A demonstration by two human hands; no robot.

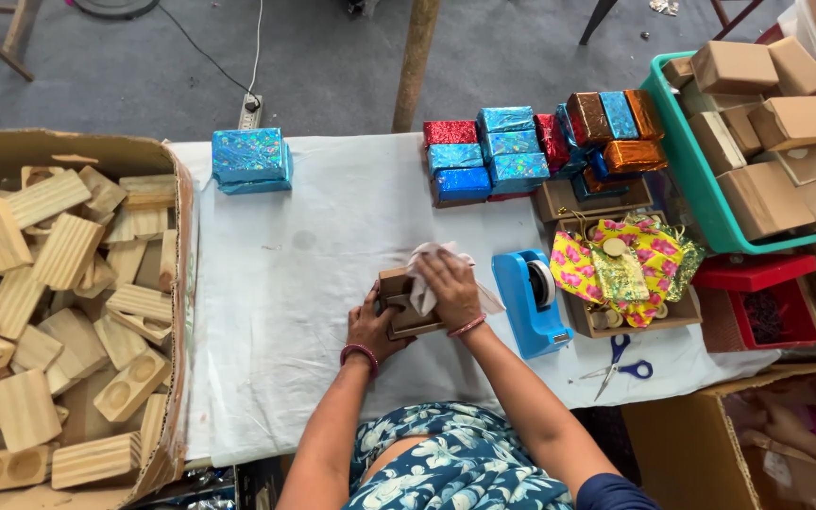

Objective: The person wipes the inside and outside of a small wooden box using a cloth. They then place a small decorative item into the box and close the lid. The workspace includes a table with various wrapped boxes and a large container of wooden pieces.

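A small brown wooden box [399,288] rests on the white table cover [285,312] in front of me. My left hand [370,331] grips its near left side. My right hand [448,288] lies on top of the box and presses a crumpled white cloth [424,260] against it. The box is partly hidden under the right hand and the cloth.
A cardboard carton [177,283] of ribbed wooden blocks stands at the left. A blue tape dispenser [531,297] and scissors [620,364] lie to the right. Shiny wrapped boxes [512,151] line the far edge; one blue box [250,159] sits apart. A green crate [701,179] holds brown boxes.
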